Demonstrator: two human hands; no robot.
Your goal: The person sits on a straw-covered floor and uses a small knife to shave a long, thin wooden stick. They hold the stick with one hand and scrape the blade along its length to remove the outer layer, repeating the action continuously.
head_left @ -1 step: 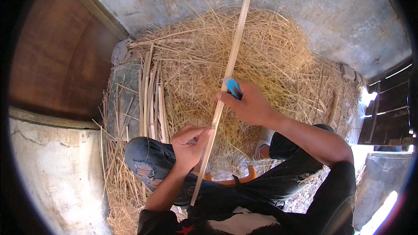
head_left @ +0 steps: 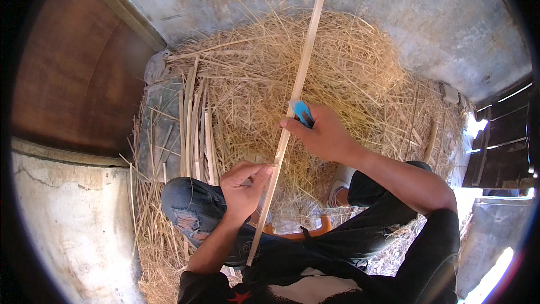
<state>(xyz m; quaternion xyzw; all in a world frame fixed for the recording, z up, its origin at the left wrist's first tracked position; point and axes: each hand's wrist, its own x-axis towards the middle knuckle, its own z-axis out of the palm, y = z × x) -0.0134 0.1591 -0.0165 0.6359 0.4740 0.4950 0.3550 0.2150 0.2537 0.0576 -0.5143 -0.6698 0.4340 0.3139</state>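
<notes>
A long pale strip (head_left: 304,62), likely bamboo or wood, slants from the far wall down to my lap. My left hand (head_left: 246,187) pinches its lower half between thumb and fingertips, the other fingers curled. Farther up, my right hand (head_left: 326,134) is closed around a blue-handled knife (head_left: 302,114), whose tip end meets the strip. The right thumb lies across the strip just below the knife. Most of the blade is too small or hidden to make out.
Thin shavings (head_left: 349,56) heap up against the grey wall (head_left: 388,0). Several cut strips (head_left: 194,124) lie at the left of the heap, near a brown panel (head_left: 79,67). My bent knees flank the strip, with an orange seat edge (head_left: 322,226) between them.
</notes>
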